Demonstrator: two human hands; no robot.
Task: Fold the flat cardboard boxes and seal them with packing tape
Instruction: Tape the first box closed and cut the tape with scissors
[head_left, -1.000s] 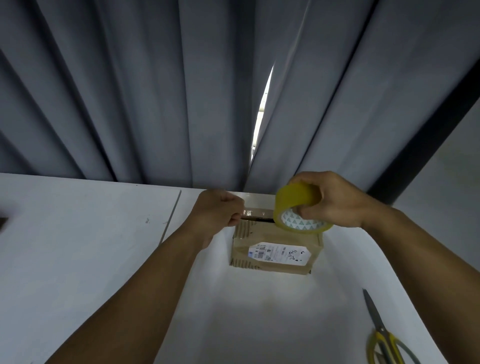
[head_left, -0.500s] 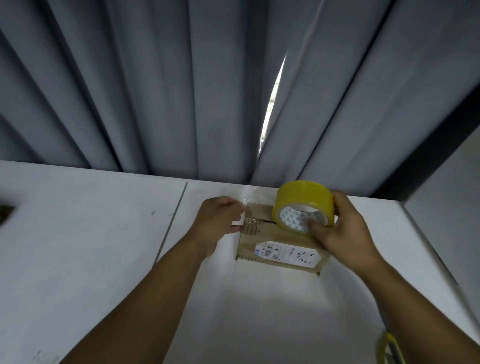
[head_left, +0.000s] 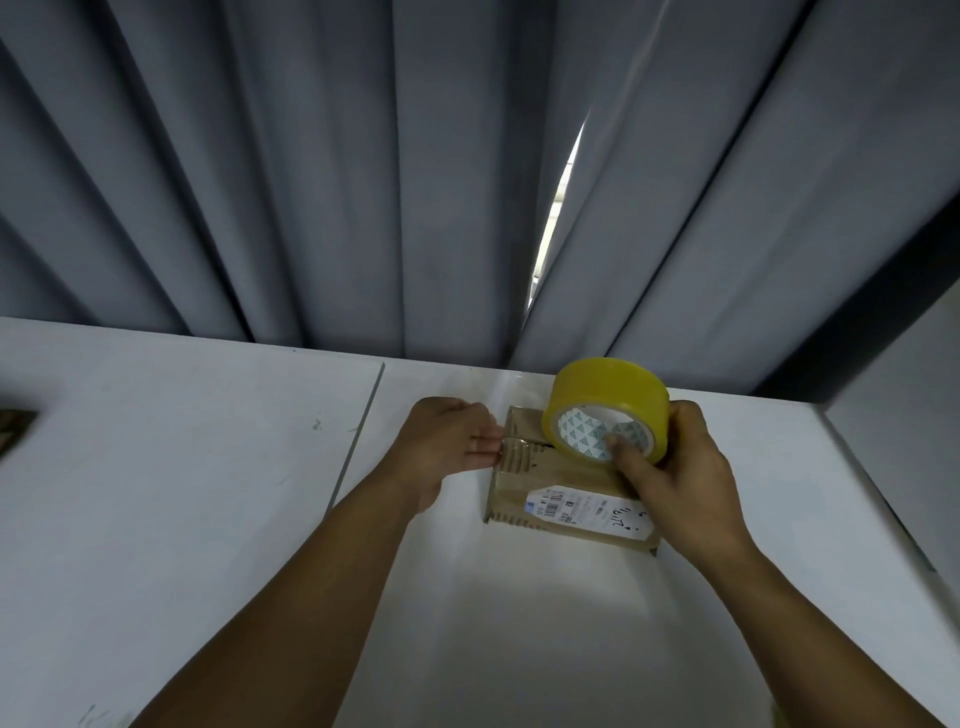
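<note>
**Listener:** Where was the box, and what did it look like?

**Describer:** A small brown cardboard box (head_left: 545, 486) lay just right of the frame's center, on a white table (head_left: 208, 493). It was folded up, with its long side running left to right. A white shipping label (head_left: 587, 512) with a barcode and dark handwriting sat on the face nearest the camera.

**Listener:** What were the hands doing?

**Describer:** Both bare forearms reached in from the bottom edge. The left hand (head_left: 447, 447) sat at the box's left end, its fingers curled and its fingertips pinching a glossy strip of tape (head_left: 514, 446) against the top left corner. The right hand (head_left: 685, 467) gripped a yellow tape roll (head_left: 605, 410). Its thumb was hooked inside the white patterned core and its fingers wrapped around the outer rim. The roll stood on edge, touching the top of the box toward its right half, with the open core facing the camera.

**Listener:** And around them?

**Describer:** Grey pleated curtains (head_left: 363, 182) filled the upper half of the frame. A narrow bright gap (head_left: 561, 208) showed between two panels, right of center. A thin seam (head_left: 358, 441) ran down the tabletop left of the hands. At the far left edge was a dark, blurred object (head_left: 13, 428) that I could not identify.
</note>
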